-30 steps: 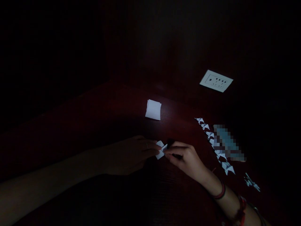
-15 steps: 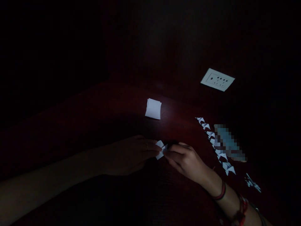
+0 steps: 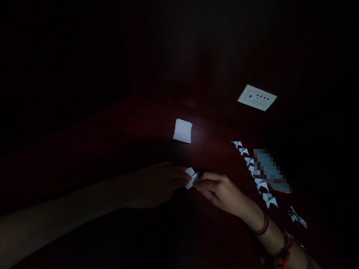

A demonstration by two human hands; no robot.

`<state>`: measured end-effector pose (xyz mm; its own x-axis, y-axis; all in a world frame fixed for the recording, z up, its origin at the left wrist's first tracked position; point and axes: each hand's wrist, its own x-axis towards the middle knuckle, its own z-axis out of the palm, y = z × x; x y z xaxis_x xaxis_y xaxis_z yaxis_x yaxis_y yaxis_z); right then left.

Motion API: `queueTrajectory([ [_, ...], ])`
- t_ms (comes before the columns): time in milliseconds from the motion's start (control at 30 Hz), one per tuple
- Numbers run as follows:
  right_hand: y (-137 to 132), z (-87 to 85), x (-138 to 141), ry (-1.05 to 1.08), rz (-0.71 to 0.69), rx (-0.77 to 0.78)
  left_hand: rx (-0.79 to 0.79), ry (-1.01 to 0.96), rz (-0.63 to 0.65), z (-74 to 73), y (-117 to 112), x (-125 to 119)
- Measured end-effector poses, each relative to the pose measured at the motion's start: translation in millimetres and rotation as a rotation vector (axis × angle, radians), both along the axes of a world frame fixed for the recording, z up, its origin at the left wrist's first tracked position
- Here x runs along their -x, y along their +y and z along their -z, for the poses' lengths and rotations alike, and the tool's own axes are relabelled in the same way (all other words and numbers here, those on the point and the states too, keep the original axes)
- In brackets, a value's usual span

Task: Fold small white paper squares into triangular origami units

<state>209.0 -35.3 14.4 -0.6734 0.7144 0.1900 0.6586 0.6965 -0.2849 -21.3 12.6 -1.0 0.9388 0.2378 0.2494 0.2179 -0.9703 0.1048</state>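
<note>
A small piece of white folded paper (image 3: 191,172) lies on the dark reddish table between my two hands. My left hand (image 3: 157,183) reaches in from the left, in deep shadow, its fingertips holding the paper's left side. From the right, my right hand (image 3: 221,190) pinches the raised right-hand flap between thumb and fingers. The fingertips of both hands almost meet over the paper and hide part of its folds. Beyond them sits a small stack of square white paper (image 3: 183,130).
On the right, several folded white paper shapes (image 3: 261,183) form a slanting row. Beside them lies a long bluish, pixelated object (image 3: 272,170). Thin white pieces (image 3: 297,218) are heaped nearer my right forearm. A wall socket (image 3: 257,98) is at the back right. The surroundings are very dark.
The view has shifted slightly, so the socket and the paper row appear a little further left. Both hands keep their hold on the paper with hardly any motion.
</note>
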Motion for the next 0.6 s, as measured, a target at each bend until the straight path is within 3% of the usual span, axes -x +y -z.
queueTrajectory([
  [167, 5.6, 3.3, -6.6, 0.112, 0.027, 0.052, -0.001, -0.006, -0.007, 1.9, 0.6, -0.5],
  [600, 2.6, -3.6, -1.1, 0.033, -0.029, 0.065, -0.016, -0.017, -0.011, 1.8, -0.6, -2.0],
])
